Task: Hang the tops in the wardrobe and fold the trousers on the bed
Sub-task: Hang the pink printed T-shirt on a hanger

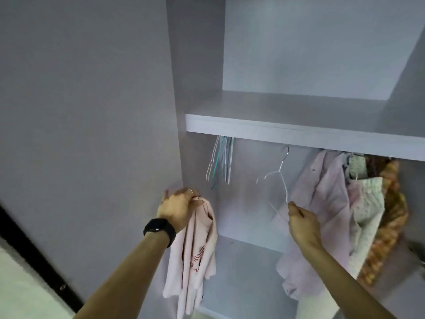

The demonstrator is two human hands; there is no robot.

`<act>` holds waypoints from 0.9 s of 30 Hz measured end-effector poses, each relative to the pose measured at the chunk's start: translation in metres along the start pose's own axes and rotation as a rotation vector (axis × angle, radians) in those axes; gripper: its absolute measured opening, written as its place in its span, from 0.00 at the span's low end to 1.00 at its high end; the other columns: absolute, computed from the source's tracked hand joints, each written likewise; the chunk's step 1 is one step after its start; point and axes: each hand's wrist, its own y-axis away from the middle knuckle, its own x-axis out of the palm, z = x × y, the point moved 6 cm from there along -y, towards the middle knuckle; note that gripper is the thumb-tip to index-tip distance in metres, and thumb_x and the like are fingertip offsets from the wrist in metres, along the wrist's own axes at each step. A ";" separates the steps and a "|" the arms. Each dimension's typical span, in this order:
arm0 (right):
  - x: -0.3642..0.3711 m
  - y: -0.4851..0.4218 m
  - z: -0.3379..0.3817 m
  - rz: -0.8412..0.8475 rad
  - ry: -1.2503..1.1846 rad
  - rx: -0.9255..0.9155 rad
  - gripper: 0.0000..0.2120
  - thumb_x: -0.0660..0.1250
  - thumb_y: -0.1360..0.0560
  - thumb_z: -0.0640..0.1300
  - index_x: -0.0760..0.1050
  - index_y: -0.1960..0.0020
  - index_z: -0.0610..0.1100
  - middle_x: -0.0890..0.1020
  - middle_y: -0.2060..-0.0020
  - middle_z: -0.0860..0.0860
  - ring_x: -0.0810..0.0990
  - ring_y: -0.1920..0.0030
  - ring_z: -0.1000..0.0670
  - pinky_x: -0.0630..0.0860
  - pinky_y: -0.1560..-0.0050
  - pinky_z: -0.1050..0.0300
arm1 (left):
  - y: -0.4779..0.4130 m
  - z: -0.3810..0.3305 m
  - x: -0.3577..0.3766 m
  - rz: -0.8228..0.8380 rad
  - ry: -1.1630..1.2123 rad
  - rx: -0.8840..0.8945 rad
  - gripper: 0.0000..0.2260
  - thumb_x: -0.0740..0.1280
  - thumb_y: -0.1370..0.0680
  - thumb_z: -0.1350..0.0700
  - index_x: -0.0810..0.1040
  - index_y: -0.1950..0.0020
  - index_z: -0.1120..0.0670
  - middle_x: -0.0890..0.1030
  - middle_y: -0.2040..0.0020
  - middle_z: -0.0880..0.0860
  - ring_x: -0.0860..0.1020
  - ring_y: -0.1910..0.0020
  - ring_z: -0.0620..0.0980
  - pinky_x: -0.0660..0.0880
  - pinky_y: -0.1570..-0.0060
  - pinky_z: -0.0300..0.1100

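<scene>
Two hands worked at the open wardrobe (195, 54). The left hand (178, 209), a black watch (159, 227) on its wrist, gripped the bunched neck of a pale pink top (197, 256) with curled fingers, so the top hung before the lower compartment's left side. The right hand (303, 223) pinched the lower wire of a white wire hanger (276, 178), whose hook rose just under the shelf (299, 132). Beneath that shelf hung a cluster of bare hangers (220, 160) at the left and, at the right, a pink shirt (322, 199), a whitish patterned garment (368, 199) and an orange patterned garment (391, 217).
</scene>
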 end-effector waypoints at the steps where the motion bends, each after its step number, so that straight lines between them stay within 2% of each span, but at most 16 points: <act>1: -0.018 0.019 -0.013 0.013 -0.032 0.024 0.25 0.61 0.17 0.52 0.70 0.69 0.40 0.75 0.74 0.47 0.73 0.68 0.44 0.68 0.61 0.50 | 0.012 -0.015 0.007 0.036 0.150 -0.018 0.09 0.59 0.17 0.42 0.75 0.46 0.44 0.83 0.45 0.49 0.77 0.38 0.55 0.60 0.28 0.53; 2: -0.031 0.038 -0.022 0.037 -0.056 0.023 0.25 0.62 0.17 0.52 0.69 0.70 0.40 0.72 0.75 0.47 0.71 0.71 0.45 0.66 0.62 0.51 | 0.022 -0.028 0.015 0.063 0.248 -0.024 0.08 0.62 0.18 0.42 0.74 0.49 0.44 0.84 0.49 0.49 0.79 0.44 0.56 0.67 0.34 0.51; 4: -0.057 0.075 -0.042 0.062 -0.140 0.055 0.25 0.62 0.18 0.53 0.65 0.72 0.47 0.66 0.77 0.49 0.65 0.74 0.51 0.64 0.65 0.55 | 0.039 -0.056 0.034 0.130 0.383 -0.028 0.08 0.65 0.20 0.42 0.75 0.52 0.45 0.84 0.54 0.49 0.80 0.51 0.54 0.74 0.45 0.48; 7: -0.081 0.124 -0.061 0.109 -0.339 0.108 0.27 0.63 0.18 0.51 0.59 0.74 0.49 0.59 0.77 0.50 0.59 0.78 0.54 0.64 0.75 0.63 | 0.062 -0.086 0.059 0.191 0.555 -0.073 0.09 0.67 0.21 0.43 0.77 0.56 0.47 0.81 0.60 0.42 0.78 0.59 0.42 0.71 0.60 0.35; 9: -0.093 0.151 -0.079 0.153 -0.438 0.150 0.27 0.63 0.18 0.52 0.58 0.73 0.50 0.57 0.76 0.51 0.55 0.77 0.54 0.59 0.77 0.65 | 0.078 -0.107 0.084 0.283 0.692 -0.097 0.10 0.69 0.22 0.45 0.80 0.58 0.50 0.81 0.63 0.42 0.77 0.63 0.42 0.72 0.62 0.35; 11: -0.099 0.171 -0.095 0.200 -0.484 0.165 0.27 0.62 0.18 0.53 0.59 0.74 0.51 0.58 0.76 0.52 0.55 0.77 0.54 0.58 0.75 0.64 | 0.097 -0.121 0.105 0.374 0.867 -0.134 0.06 0.72 0.23 0.50 0.84 0.57 0.51 0.83 0.63 0.42 0.78 0.62 0.43 0.75 0.60 0.32; 12: -0.105 0.180 -0.104 0.211 -0.505 0.176 0.27 0.62 0.18 0.54 0.60 0.74 0.51 0.58 0.76 0.52 0.55 0.77 0.53 0.58 0.75 0.64 | 0.107 -0.131 0.117 0.435 0.946 -0.158 0.04 0.73 0.23 0.51 0.85 0.54 0.51 0.84 0.59 0.42 0.79 0.58 0.43 0.76 0.55 0.32; 14: -0.109 0.192 -0.118 0.267 -0.525 0.188 0.26 0.62 0.19 0.55 0.62 0.75 0.51 0.60 0.76 0.52 0.56 0.77 0.53 0.59 0.75 0.63 | 0.119 -0.138 0.136 0.538 1.017 -0.197 0.06 0.73 0.23 0.50 0.85 0.49 0.50 0.85 0.48 0.46 0.81 0.48 0.45 0.75 0.41 0.38; 17: -0.119 0.204 -0.140 0.333 -0.518 0.211 0.26 0.61 0.22 0.58 0.62 0.75 0.49 0.60 0.77 0.51 0.56 0.77 0.53 0.59 0.74 0.62 | 0.137 -0.147 0.162 0.700 1.026 -0.192 0.11 0.69 0.20 0.49 0.83 0.40 0.50 0.83 0.40 0.48 0.79 0.38 0.47 0.70 0.31 0.45; 20: -0.129 0.206 -0.163 0.458 -0.525 0.232 0.26 0.60 0.22 0.60 0.60 0.72 0.47 0.59 0.76 0.50 0.56 0.76 0.52 0.60 0.73 0.61 | 0.151 -0.155 0.179 0.779 1.074 -0.266 0.12 0.68 0.20 0.50 0.82 0.38 0.51 0.84 0.41 0.49 0.79 0.37 0.50 0.70 0.30 0.49; 22: -0.136 0.203 -0.177 0.565 -0.436 0.250 0.25 0.60 0.22 0.60 0.62 0.71 0.46 0.62 0.75 0.49 0.59 0.76 0.52 0.62 0.73 0.61 | 0.158 -0.157 0.187 0.798 1.126 -0.357 0.10 0.70 0.21 0.51 0.83 0.40 0.51 0.85 0.44 0.49 0.80 0.39 0.52 0.73 0.33 0.49; 25: -0.142 0.199 -0.195 0.698 -0.128 0.212 0.24 0.59 0.23 0.62 0.76 0.68 0.47 0.76 0.73 0.49 0.71 0.73 0.54 0.67 0.69 0.66 | 0.165 -0.156 0.194 0.786 1.097 -0.389 0.07 0.71 0.22 0.52 0.85 0.45 0.50 0.86 0.47 0.49 0.81 0.41 0.52 0.76 0.36 0.47; 27: -0.144 0.194 -0.200 0.707 0.037 0.176 0.21 0.61 0.24 0.65 0.83 0.60 0.52 0.85 0.63 0.53 0.80 0.65 0.58 0.71 0.63 0.70 | 0.167 -0.163 0.194 0.789 1.038 -0.338 0.05 0.73 0.23 0.51 0.87 0.50 0.48 0.86 0.48 0.47 0.82 0.43 0.49 0.76 0.40 0.43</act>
